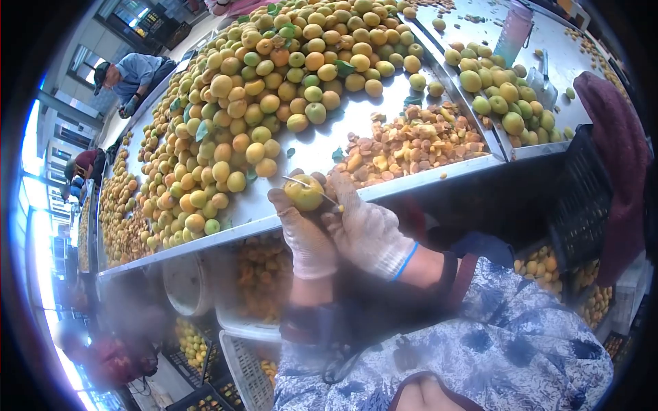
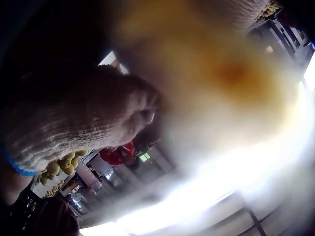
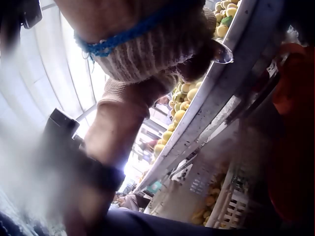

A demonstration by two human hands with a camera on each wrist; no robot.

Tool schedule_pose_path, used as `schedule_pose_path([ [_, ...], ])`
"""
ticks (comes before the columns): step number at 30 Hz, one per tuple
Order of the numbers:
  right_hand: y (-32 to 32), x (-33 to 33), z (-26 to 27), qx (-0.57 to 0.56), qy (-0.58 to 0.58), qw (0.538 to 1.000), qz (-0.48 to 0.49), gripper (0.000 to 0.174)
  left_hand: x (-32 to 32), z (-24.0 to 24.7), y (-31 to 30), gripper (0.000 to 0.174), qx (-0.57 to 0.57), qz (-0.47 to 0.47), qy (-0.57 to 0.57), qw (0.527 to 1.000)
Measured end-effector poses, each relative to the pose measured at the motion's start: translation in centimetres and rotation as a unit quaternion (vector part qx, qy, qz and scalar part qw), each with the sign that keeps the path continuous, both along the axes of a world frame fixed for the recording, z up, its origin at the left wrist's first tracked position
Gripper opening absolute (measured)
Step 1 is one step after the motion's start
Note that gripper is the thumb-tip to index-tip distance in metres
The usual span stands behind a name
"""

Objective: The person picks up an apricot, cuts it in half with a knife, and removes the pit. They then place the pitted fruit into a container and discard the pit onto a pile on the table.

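— What's the place like?
— A fruit shed, with a long steel counter (image 1: 301, 147) running across it. On the left and middle a broad heap of whole apricots (image 1: 274, 89) lies uncut, yellow and orange, a few leaves among them.
— And the hands?
— At the counter's near edge, both gloved. The left hand (image 1: 306, 236) has its fingers curled round one apricot (image 1: 305, 194), held up just off the edge. The right hand (image 1: 363, 229), touching it, grips a small knife (image 1: 295, 181) with closed fingers. The blade lies across the top of that fruit.
— So how far along is it?
— Early, I'd judge. This fruit looks only part cut, not opened. To the right sits a pile of cut pieces (image 1: 411, 144), much smaller than the heap. Farther right, past a divider, greener apricots (image 1: 504, 103) lie whole too.
— Most left, then?
— By the look of it, yes, far more whole than cut
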State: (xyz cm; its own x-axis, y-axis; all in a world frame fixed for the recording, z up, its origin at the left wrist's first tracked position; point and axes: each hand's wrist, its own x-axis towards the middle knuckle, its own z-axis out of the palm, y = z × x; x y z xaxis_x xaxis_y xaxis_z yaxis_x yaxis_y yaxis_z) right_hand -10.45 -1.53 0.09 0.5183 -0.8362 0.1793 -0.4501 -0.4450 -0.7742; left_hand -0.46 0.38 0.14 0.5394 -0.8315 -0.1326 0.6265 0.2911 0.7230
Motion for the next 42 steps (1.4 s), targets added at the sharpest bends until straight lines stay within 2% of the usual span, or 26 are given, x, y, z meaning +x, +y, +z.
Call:
schedule_pose_path([
  [2, -0.9, 0.3, 0.9, 0.035, 0.091, 0.995, -0.005, 0.062, 0.8, -0.7, -0.1, 0.061, 0.041, 0.018, -0.110, 0.993],
  [4, -1.8, 0.3, 0.2, 0.033, 0.072, 0.997, 0.000, 0.062, 1.4, -0.8, 0.2, 0.057, 0.075, 0.031, -0.368, 0.926],
  [6, -1.6, 0.7, 0.2, 0.043, 0.082, 0.996, 0.012, 0.063, 1.3, -0.2, 0.3, 0.058, 0.058, 0.073, -0.384, 0.919],
  [7, -1.6, 0.9, 0.7, 0.042, 0.085, 0.995, 0.012, 0.063, 1.4, -0.4, 0.3, 0.058, 0.057, 0.074, -0.381, 0.920],
  [9, -1.2, 1.0, 2.0, 0.063, 0.150, 0.986, 0.031, 0.066, 1.7, -1.0, 0.3, 0.057, 0.022, 0.089, -0.296, 0.951],
  [10, -1.0, 1.2, 0.9, 0.065, 0.149, 0.986, 0.029, 0.066, 1.9, -0.9, 0.6, 0.057, 0.024, 0.086, -0.297, 0.951],
  [12, -0.4, 1.8, -2.2, -0.040, 0.005, 0.998, 0.048, 0.070, 2.3, -0.7, 1.5, 0.062, 0.009, -0.039, -0.057, 0.998],
  [13, -0.3, 1.8, -1.9, -0.041, 0.020, 0.998, 0.051, 0.072, 2.1, -0.9, 0.9, 0.068, 0.053, -0.001, -0.075, 0.996],
  [16, -0.8, 1.4, -1.0, -0.006, 0.037, 0.997, 0.073, 0.071, 2.3, -0.4, 0.8, 0.068, 0.046, -0.012, -0.101, 0.994],
  [17, -0.9, 1.2, 0.2, 0.029, 0.094, 0.992, 0.077, 0.069, 3.4, -1.3, 0.6, 0.069, 0.046, -0.001, -0.187, 0.981],
  [20, -0.8, 1.2, 0.8, 0.083, 0.108, 0.988, 0.078, 0.073, 3.5, -1.1, 0.6, 0.070, 0.048, 0.029, -0.201, 0.978],
  [21, -0.7, 1.1, 1.4, 0.039, 0.125, 0.988, 0.083, 0.067, 3.8, -1.9, 0.7, 0.070, 0.032, 0.021, -0.212, 0.977],
  [22, -0.6, 1.1, 1.1, 0.040, 0.124, 0.988, 0.082, 0.067, 3.7, -1.7, 0.9, 0.070, 0.033, 0.019, -0.213, 0.976],
  [24, -0.6, 1.3, -0.1, 0.009, 0.106, 0.991, 0.077, 0.065, 3.3, -1.3, 1.1, 0.066, 0.073, -0.011, -0.102, 0.992],
  [28, -1.3, 1.1, -0.8, 0.006, 0.080, 0.995, 0.061, 0.063, 2.5, -1.1, 0.5, 0.066, 0.083, -0.020, -0.115, 0.990],
  [30, -1.6, 0.7, 1.3, 0.072, 0.102, 0.989, 0.074, 0.062, 1.9, -0.8, 0.5, 0.069, 0.101, 0.013, -0.356, 0.929],
  [32, -1.5, 0.6, 1.5, 0.076, 0.080, 0.991, 0.073, 0.062, 2.1, -0.3, 0.6, 0.073, 0.111, 0.024, -0.386, 0.916],
  [35, -0.8, 0.6, 0.8, 0.061, 0.073, 0.991, 0.089, 0.066, 2.3, -1.1, 0.3, 0.078, 0.103, 0.034, -0.148, 0.983],
  [39, -1.1, 0.5, 0.1, 0.031, 0.087, 0.993, 0.075, 0.068, 1.8, -0.3, 0.2, 0.078, 0.130, 0.008, -0.086, 0.988],
  [42, -1.7, 0.2, 0.5, 0.016, 0.129, 0.988, 0.081, 0.069, 2.0, -0.9, -0.2, 0.069, 0.098, -0.007, -0.069, 0.993],
])
